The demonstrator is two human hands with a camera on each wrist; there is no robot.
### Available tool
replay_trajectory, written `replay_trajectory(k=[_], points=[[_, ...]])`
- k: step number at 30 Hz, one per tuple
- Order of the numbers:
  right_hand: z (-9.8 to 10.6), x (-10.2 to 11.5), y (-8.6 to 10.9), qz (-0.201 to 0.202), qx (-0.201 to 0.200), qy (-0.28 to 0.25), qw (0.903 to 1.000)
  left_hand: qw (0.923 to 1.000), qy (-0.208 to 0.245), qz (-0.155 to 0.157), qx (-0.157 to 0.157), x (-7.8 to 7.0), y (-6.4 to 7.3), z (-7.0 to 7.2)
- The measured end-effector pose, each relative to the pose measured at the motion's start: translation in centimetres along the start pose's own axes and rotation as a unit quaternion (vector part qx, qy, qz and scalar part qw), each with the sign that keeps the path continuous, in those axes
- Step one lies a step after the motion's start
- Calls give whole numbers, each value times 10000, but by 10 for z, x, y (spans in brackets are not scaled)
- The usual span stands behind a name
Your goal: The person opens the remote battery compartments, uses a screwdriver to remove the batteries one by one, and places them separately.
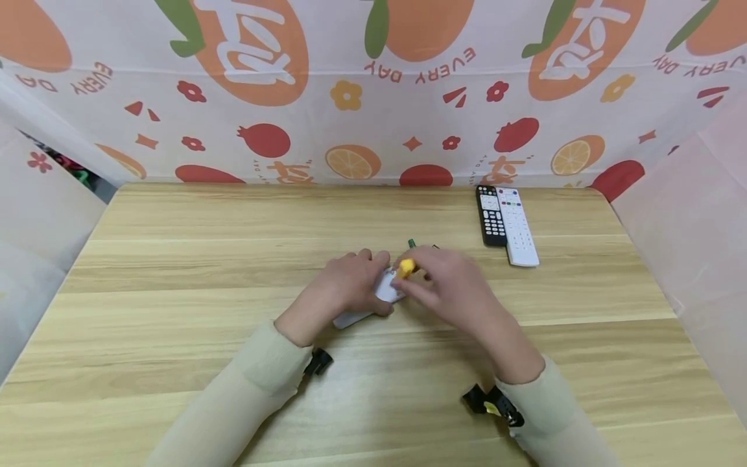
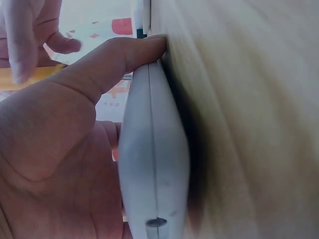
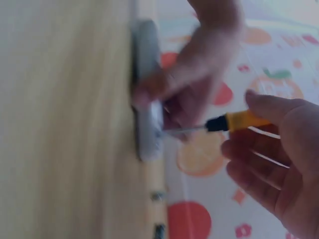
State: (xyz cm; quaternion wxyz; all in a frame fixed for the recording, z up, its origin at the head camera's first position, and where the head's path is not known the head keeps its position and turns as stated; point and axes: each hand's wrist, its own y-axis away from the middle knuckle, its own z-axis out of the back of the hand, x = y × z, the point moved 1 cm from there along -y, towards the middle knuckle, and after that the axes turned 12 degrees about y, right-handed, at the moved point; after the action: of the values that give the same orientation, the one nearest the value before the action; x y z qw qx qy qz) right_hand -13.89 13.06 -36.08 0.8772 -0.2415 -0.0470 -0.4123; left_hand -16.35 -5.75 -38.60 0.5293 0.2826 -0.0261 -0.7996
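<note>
A slim white plastic device (image 1: pixel 386 288) with rounded edges lies on the table; its exact kind is unclear. My left hand (image 1: pixel 353 282) grips it, thumb along the near edge in the left wrist view, where the casing (image 2: pixel 153 139) shows a seam and a small hole. In my right hand (image 1: pixel 455 285) is a screwdriver (image 1: pixel 406 266) with a yellow handle, pinched between thumb and fingers. The right wrist view shows the screwdriver (image 3: pixel 241 120) with a black collar and thin metal shaft, its tip at the device's upper face near one end.
Beyond the right hand lie a small green-ended item (image 1: pixel 412 243) and a dark one (image 1: pixel 436 246), partly hidden. A black remote control (image 1: pixel 491 217) and a white remote control (image 1: pixel 518 227) lie side by side at the back right. A fruit-print cloth (image 1: pixel 373 123) hangs behind the table.
</note>
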Motion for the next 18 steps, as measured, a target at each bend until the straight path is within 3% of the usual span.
replay_trajectory(k=[4,9,13,18], points=[[22,-21,2,-520,-814,-382,9946,10000,-32,14,92,-4,-2,0],[42,-44,4,-1208,-1513,-748,9782,9997,-197,-86,83,-3,-3,0],[51,-54,7,-1629,-1602,-777,9705,9990,-415,-166,13,0,-2,3],[62,-61,9,-2049,-1207,-493,9701,9969,-719,-282,-173,4,3,10]])
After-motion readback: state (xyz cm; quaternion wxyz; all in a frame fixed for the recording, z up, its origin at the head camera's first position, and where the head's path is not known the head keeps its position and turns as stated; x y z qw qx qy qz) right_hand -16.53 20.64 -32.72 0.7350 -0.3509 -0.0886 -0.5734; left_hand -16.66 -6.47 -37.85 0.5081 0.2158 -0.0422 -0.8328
